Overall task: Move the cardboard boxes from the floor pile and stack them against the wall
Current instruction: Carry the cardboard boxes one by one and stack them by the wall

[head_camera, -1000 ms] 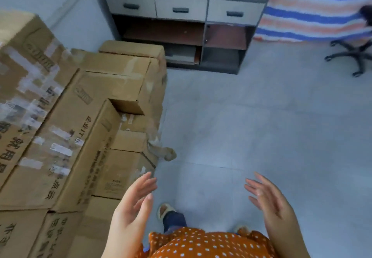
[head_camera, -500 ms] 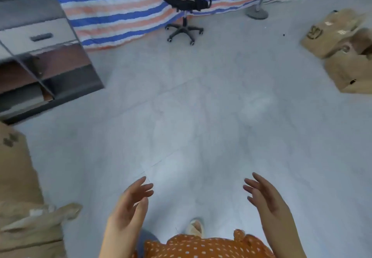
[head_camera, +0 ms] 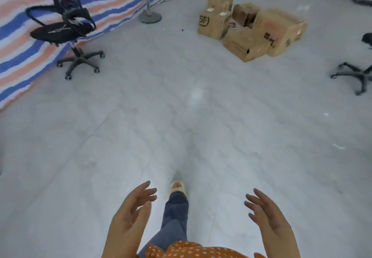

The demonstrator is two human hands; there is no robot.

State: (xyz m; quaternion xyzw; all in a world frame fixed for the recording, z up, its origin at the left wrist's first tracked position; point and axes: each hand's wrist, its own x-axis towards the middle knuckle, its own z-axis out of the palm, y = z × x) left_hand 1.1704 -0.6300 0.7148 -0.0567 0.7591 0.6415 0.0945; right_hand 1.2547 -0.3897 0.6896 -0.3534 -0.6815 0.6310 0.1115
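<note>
A pile of several brown cardboard boxes (head_camera: 249,28) lies on the grey floor at the upper right, far ahead of me. One box at its left side carries a dark round logo (head_camera: 211,23). My left hand (head_camera: 130,211) and my right hand (head_camera: 267,217) hover at the bottom of the view, palms turned inward, fingers relaxed and spread, holding nothing. Both hands are well short of the pile. My leg in blue trousers steps forward between them.
A black office chair (head_camera: 66,28) stands at the upper left in front of a blue, white and orange striped tarp (head_camera: 24,42). A pole on a round base (head_camera: 150,17) stands beside the tarp. Another chair base (head_camera: 356,74) sits at the right edge.
My view has swung right, away from the stacked boxes and the drawer cabinet, and now faces the floor pile. My hands keep the same empty, spread pose.
</note>
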